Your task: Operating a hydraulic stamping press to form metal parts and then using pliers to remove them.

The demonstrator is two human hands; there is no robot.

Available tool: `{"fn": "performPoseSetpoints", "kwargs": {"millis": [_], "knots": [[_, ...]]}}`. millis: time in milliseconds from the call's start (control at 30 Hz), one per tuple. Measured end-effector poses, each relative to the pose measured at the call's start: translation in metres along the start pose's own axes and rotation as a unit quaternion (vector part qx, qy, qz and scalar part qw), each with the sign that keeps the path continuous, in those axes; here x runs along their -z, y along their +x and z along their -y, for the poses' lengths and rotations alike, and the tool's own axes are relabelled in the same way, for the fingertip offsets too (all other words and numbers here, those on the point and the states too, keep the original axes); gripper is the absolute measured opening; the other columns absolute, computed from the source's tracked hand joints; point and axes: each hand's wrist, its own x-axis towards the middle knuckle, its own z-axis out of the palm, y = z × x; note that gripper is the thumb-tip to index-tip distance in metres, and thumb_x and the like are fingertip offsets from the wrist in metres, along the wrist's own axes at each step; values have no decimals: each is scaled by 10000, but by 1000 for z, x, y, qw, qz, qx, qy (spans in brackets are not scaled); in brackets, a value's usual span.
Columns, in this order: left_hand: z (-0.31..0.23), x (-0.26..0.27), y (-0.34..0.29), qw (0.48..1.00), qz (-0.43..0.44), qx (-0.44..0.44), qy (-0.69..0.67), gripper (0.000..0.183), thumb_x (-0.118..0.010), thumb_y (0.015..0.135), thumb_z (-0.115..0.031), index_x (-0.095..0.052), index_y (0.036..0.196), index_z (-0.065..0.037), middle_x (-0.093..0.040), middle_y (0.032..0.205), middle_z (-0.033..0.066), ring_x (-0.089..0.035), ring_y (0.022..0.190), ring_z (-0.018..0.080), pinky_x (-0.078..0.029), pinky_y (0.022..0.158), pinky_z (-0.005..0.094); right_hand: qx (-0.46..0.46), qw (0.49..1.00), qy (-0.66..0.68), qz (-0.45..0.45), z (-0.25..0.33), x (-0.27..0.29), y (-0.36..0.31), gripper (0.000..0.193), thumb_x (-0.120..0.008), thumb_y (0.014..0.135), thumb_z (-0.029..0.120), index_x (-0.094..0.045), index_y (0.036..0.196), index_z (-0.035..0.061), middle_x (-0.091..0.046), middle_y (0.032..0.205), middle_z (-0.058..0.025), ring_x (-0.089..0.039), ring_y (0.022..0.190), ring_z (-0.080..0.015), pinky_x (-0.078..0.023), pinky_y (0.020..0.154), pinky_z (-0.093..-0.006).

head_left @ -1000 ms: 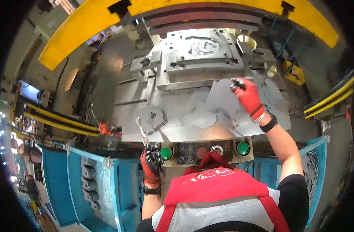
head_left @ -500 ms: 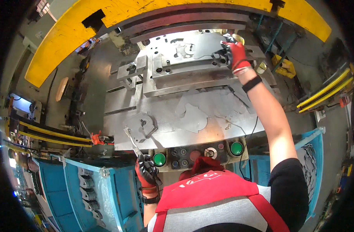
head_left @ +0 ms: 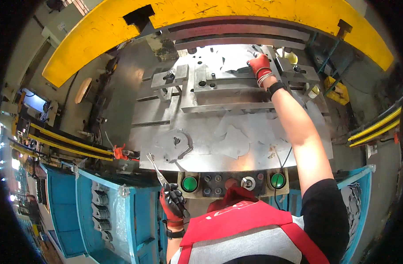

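My left hand [head_left: 172, 201], in a red and black glove, is closed around the handles of long metal tongs [head_left: 157, 170]. The jaws point up over the near left edge of the press table [head_left: 201, 163]. My right hand [head_left: 260, 66], gloved alike, reaches far forward with bent fingers closed on the right edge of a flat metal sheet [head_left: 237, 56]. That sheet lies over the bright die [head_left: 228, 84], a dark shadow along its near edge; its fingertip contact is partly hidden. A shaped metal part [head_left: 174, 143] rests on the table beyond the tongs.
Flat grey sheet pieces [head_left: 234, 141] lie mid-table. A control panel with green buttons [head_left: 189, 183] runs along the front. Blue bins hold stacked metal parts [head_left: 101, 211] at left and more [head_left: 352, 204] at right. The yellow press frame [head_left: 236, 12] arches across the back.
My right hand has shifted left over the die, and the metal sheet it grips has moved and tilted with it. The left hand still holds the tongs. The whole view has shifted slightly.
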Motion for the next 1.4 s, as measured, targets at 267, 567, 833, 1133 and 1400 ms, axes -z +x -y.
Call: {"fn": "performPoseSetpoints", "kwargs": {"millis": [267,567,833,1133,1400], "knots": [[24,37,32,989,-128,-57,51,356,-462,887,-420,-557,897,-76,-524,688,11,-414,425,84,-339,385,223,104,968,227,-32,11,107,-156,276,-617,748,78,-620,1020,35,-566,956,-145,-571,796,-238,-450,694,-298],[117,137,95,964,-80,4,252,331,-640,796,-371,-557,880,-62,-516,722,18,-456,523,132,-369,443,292,-260,963,28,-59,-243,141,-430,430,-626,794,285,-554,1084,-24,-584,1006,-145,-558,879,-237,-440,787,-332],[167,131,121,959,-39,15,282,537,-761,696,-221,-457,1084,-9,-581,933,84,-550,771,190,-462,644,348,-357,890,279,59,-245,87,-461,606,-748,681,140,-447,1180,-25,-568,1087,-133,-543,984,-198,-446,838,-304],[156,116,119,912,-117,72,386,752,-811,588,-383,-425,1101,9,-569,974,146,-562,803,243,-475,632,372,-374,865,332,25,-233,88,-457,663,-807,581,265,-512,1102,-21,-598,1046,-163,-576,949,-265,-456,822,-360],[147,108,111,907,-133,118,381,778,-810,584,-367,-397,1114,26,-559,1022,182,-545,859,253,-454,726,394,-357,887,291,34,-264,74,-469,728,-809,585,258,-471,1162,-31,-591,1077,-175,-575,971,-260,-454,835,-359]]}}
